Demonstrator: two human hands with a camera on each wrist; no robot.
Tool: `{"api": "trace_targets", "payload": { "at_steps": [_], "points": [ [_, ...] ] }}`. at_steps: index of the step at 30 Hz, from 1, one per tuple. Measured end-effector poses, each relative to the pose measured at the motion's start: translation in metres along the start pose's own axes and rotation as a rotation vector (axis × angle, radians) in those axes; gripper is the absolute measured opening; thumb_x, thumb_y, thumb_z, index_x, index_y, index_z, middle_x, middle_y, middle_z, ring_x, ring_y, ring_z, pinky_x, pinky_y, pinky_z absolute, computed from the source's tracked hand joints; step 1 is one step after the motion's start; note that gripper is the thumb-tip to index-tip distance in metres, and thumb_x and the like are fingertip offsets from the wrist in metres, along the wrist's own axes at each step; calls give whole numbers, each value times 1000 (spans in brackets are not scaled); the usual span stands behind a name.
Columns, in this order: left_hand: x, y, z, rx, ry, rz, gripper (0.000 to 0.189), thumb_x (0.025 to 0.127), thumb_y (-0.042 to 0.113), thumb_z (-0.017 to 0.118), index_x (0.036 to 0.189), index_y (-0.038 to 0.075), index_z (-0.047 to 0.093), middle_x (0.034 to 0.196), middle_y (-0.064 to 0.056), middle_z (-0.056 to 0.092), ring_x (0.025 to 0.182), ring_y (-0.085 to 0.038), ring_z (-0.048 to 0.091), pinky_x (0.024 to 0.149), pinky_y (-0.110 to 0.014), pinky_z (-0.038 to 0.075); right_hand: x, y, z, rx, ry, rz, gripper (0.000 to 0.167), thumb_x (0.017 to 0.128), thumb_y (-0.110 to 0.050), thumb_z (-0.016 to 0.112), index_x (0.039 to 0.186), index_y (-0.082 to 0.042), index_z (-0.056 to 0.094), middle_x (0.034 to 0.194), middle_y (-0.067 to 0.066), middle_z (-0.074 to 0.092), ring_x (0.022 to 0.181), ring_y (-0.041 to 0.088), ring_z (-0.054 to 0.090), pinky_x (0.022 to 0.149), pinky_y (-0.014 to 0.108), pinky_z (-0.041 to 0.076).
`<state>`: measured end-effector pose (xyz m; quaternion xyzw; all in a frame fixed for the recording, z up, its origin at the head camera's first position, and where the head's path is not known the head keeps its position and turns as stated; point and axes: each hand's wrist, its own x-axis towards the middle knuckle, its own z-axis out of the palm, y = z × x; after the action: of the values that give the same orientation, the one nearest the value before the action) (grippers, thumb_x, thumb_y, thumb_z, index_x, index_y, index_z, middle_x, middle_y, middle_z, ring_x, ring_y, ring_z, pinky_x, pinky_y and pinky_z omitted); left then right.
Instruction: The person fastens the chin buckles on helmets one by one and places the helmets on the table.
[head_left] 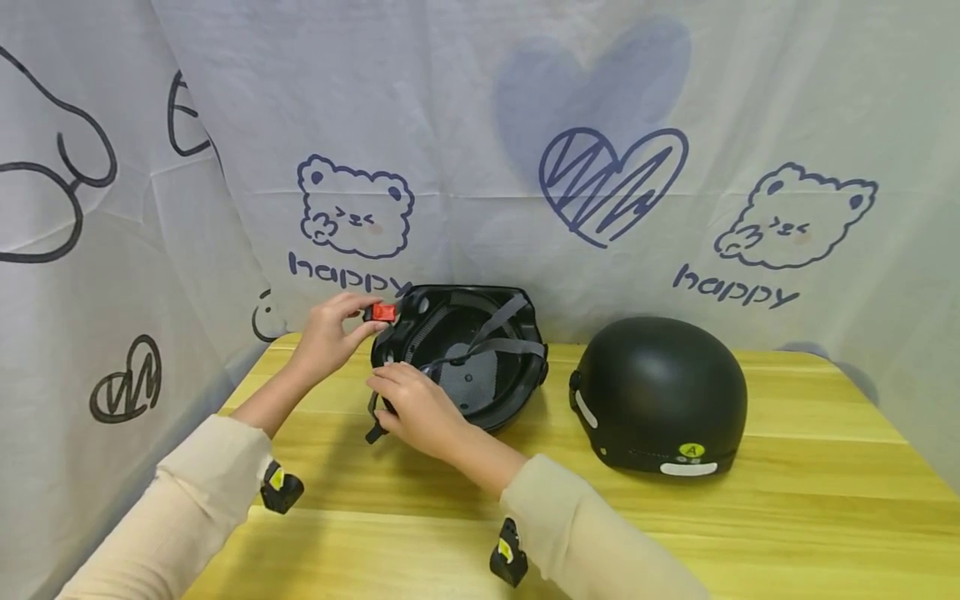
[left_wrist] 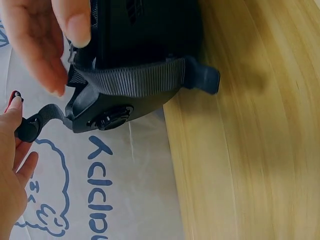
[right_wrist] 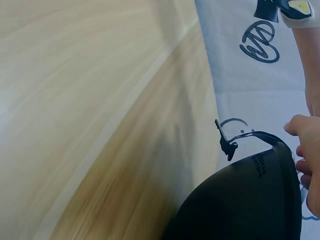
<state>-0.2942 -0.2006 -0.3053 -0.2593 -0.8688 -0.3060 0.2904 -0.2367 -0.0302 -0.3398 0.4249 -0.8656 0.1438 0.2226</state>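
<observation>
A black helmet (head_left: 480,383) lies upside down on the table, its padded inside and grey straps (head_left: 510,346) facing up. My left hand (head_left: 330,333) pinches a red-and-black buckle (head_left: 383,312) between thumb and fingers at the helmet's far left. In the left wrist view, a short length of webbing (left_wrist: 50,112) runs from that buckle to the helmet rim. My right hand (head_left: 416,408) is at the near left rim, fingers extended and lightly bent, nothing visible in them. Just below it, a strap with a black clip (head_left: 375,433) hangs outside the shell.
Right of it, a second black helmet (head_left: 660,396) stands dome up, with a yellow "A" sticker (head_left: 692,450). Both sit on a wooden table (head_left: 810,467). A white curtain (head_left: 465,150) with drawn bears and hearts hangs behind and along the left side.
</observation>
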Motion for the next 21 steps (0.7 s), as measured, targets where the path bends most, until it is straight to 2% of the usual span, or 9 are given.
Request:
{"api": "trace_targets", "payload": {
  "at_steps": [3,7,13,21],
  "points": [
    [0,0,0,3,0,-2,34,77,5,73,107,-7,65,101,-23,65,93,-36,61,79,-49,52,3,2,2,41,-39,62,34,86,-19,66,118,-6,63,121,6,62,116,19,56,102,27,42],
    [0,0,1,3,-4,4,33,77,5,73,107,-6,65,100,-22,65,92,-35,61,79,-49,52,4,4,7,65,-39,99,32,85,-17,66,115,-7,65,119,6,63,111,18,57,97,27,46],
    [0,1,2,-1,2,21,33,76,5,73,106,-6,66,100,-22,65,91,-35,61,78,-48,52,2,3,13,36,-26,43,25,83,-11,64,107,-8,69,117,6,62,106,19,57,89,31,49],
    [-1,-1,3,1,-5,15,33,76,5,73,107,-5,66,100,-21,65,91,-34,60,78,-48,51,-1,-2,17,-104,-110,21,26,80,-7,62,103,-15,71,124,2,57,110,18,53,85,31,48]
  ]
}}
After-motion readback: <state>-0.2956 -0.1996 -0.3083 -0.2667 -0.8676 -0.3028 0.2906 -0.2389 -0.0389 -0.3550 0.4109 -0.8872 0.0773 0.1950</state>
